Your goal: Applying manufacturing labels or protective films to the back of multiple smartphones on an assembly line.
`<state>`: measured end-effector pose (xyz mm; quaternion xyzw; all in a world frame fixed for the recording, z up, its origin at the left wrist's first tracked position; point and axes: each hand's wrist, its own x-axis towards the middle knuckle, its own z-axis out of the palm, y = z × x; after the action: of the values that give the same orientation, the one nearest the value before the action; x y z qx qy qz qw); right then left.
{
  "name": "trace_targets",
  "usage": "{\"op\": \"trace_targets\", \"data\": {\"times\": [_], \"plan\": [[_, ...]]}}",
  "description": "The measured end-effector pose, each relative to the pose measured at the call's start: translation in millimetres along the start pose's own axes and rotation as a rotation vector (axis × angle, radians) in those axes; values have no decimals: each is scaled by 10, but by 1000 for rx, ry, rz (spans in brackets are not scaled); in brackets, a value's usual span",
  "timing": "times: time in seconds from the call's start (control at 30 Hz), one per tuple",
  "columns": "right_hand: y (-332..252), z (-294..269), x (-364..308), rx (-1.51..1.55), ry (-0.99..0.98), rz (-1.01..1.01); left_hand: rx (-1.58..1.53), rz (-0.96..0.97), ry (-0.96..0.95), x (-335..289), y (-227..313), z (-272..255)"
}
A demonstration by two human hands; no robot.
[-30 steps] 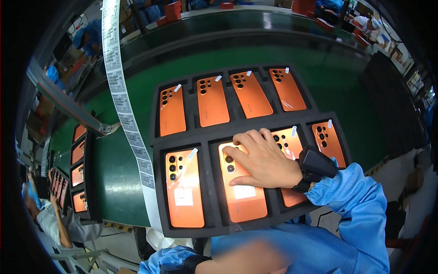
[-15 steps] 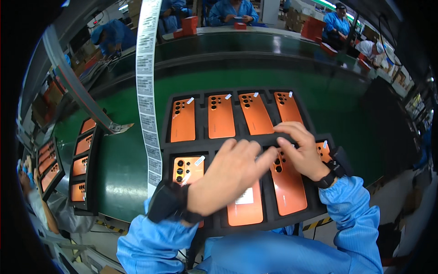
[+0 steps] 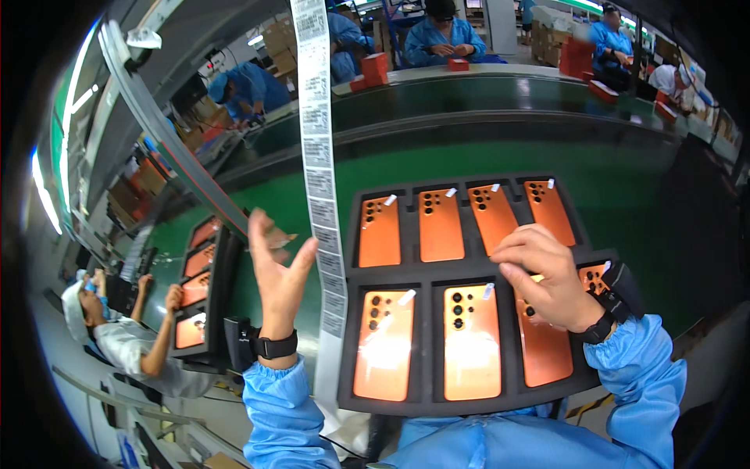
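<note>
My left hand (image 3: 283, 281) is raised left of the label strip, thumb and fingers spread, with nothing seen in it. Beside its fingers is the tan end (image 3: 285, 237) of a slanting grey bar. A long white strip of printed labels (image 3: 322, 195) hangs between that hand and a black foam tray (image 3: 426, 273). Orange phones lie camera side up in the tray's slots, small white tabs at their tops. Over a lower-row phone (image 3: 547, 359), my right hand (image 3: 547, 281) hovers with fingers curled against the thumb; whatever is between them is hidden.
Another black tray (image 3: 223, 301) of orange phones stands at left, with a co-worker's hand (image 3: 173, 297) at its edge. The green belt (image 3: 391, 160) runs behind my tray. Across it, people in blue work beside red boxes (image 3: 376, 69).
My left hand has swung left from above the tray to beyond the label strip, its fingers spreading. My right hand stays over the tray, fingers now curled closer. The view has shifted left.
</note>
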<state>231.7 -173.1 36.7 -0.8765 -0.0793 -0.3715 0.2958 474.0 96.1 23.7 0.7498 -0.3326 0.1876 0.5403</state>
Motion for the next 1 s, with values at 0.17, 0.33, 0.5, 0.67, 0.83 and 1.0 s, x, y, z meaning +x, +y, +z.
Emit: {"op": "trace_targets", "data": {"times": [0.17,0.33,0.5,0.67,0.83,1.0], "plan": [[-240,601,137,186,-19,-125,-294,-742,-588,-210,-318,-202],[-493,1179,139,216,-41,-164,-283,-825,-776,-435,-334,-430],[-749,1538,208,252,-55,-150,-431,-693,-621,-582,277,-631],[-895,1649,230,244,-15,-185,-526,-679,-513,-730,503,-710],[-948,1714,215,36,74,-370,-583,-786,-338,-918,579,-723],[-969,1705,208,-24,112,-507,-685,-776,-235,-1040,477,-727]]}}
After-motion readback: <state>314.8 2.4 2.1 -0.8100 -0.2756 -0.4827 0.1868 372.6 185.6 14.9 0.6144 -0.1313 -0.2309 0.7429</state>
